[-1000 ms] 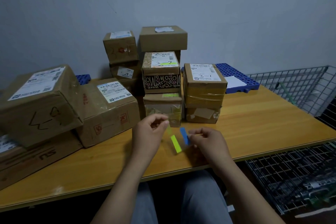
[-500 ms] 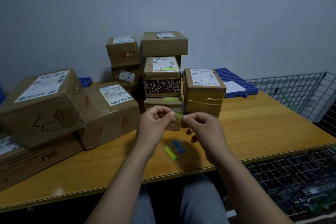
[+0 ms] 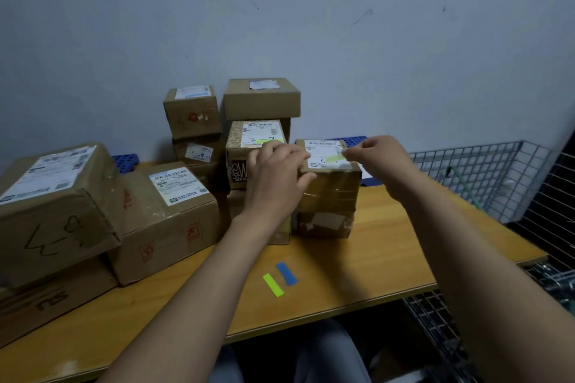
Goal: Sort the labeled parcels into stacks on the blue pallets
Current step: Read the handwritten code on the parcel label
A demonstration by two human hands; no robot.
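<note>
Right hand (image 3: 379, 158) pinches 1 end of a green strip (image 3: 334, 158) between thumb and forefinger, over the shipping label (image 3: 323, 154) on top of the taped parcel (image 3: 326, 193). Left hand (image 3: 277, 174) rests on that parcel's near-left top corner, fingers loosely spread, steadying it. The parcel stands on the table (image 3: 389, 258), not on a blue pallet (image 3: 124, 162). Risks: the strip may land crooked or cover the barcode or the handwritten number if pressed down too soon. A hard press could shove this tall parcel into the stack just beside it. A forearm could sweep the yellow strip (image 3: 273, 284) and blue strip (image 3: 286, 273), lying loose near the table's front edge, onto the floor. Containers: the wire basket (image 3: 485, 177) at right shows only a green strap-like piece, the rest hidden. A 2nd wire bin (image 3: 451, 329) sits below the table edge, contents unclear.
</note>
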